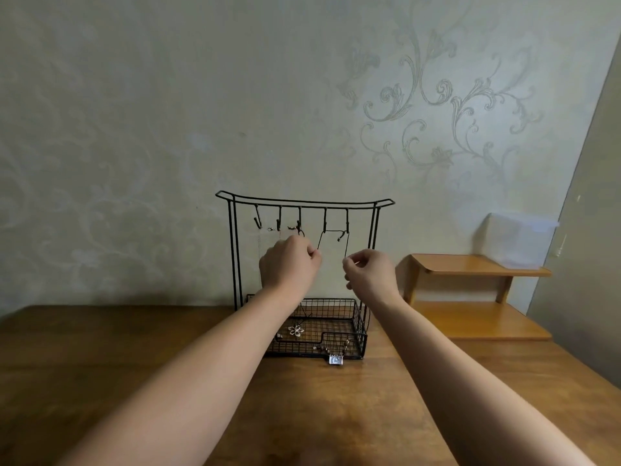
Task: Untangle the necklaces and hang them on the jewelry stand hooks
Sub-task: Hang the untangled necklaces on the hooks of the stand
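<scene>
- Head view: black wire jewelry stand (235,250) upright on a wooden table (100,358), against a pale wall with scroll-patterned wallpaper (437,105)
- Five hooks (325,219) hanging in a row from the stand's top bar; mesh basket (356,322) forming the base
- Left hand (288,264) raised in front of the stand, just below the third hook, fingers curled tight and pinching one side of a black cord necklace (332,231)
- Right hand (369,272) raised at the same height, near the stand's right upright, thumb and forefinger pinched on the other side of the same cord
- Cord draped over the fourth and fifth hooks, running level between them, then slanting down on each side to a hand
- Thin pale chain (270,229) strung between the second and third hooks, hard to make out against the wall
- Flower pendant (296,330) lying in the basket, left of centre, partly behind the left forearm
- Silver camera-shaped pendant (336,360) hanging over the basket's front edge and resting on the table, its beaded chain (324,348) trailing back inside the basket
- Lighter wooden shelf unit (477,267) to the right of the stand, against the wall, well apart from both hands
</scene>
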